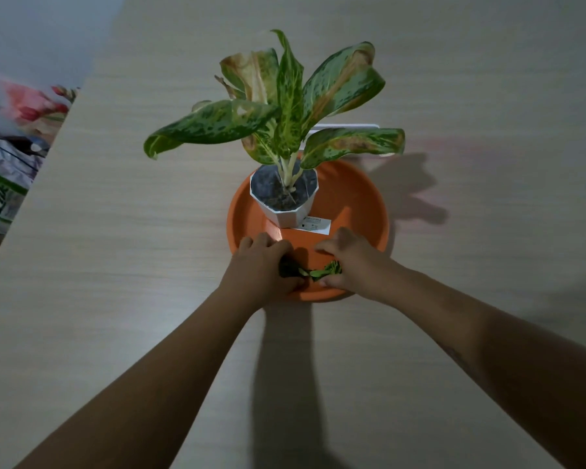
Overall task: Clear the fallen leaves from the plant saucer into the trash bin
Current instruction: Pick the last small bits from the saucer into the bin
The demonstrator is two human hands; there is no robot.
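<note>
An orange round saucer [359, 198] lies on a pale wooden table, with a white faceted pot [286, 214] standing in it. A variegated green plant [285, 106] grows from the pot. At the saucer's near rim lie green fallen leaves [323, 270], bunched between my two hands. My left hand [257, 265] curls around the dark left end of the bunch. From the other side, my right hand [351, 262] closes over the leaves, fingers bent down on them. No trash bin is in view.
A white label [315, 225] lies in the saucer beside the pot. A flat white object [345, 127] shows behind the plant's leaves. Off the table's left edge sit plastic bags and packaging [4, 170]. Bare tabletop [115, 265] spreads left and right of the saucer.
</note>
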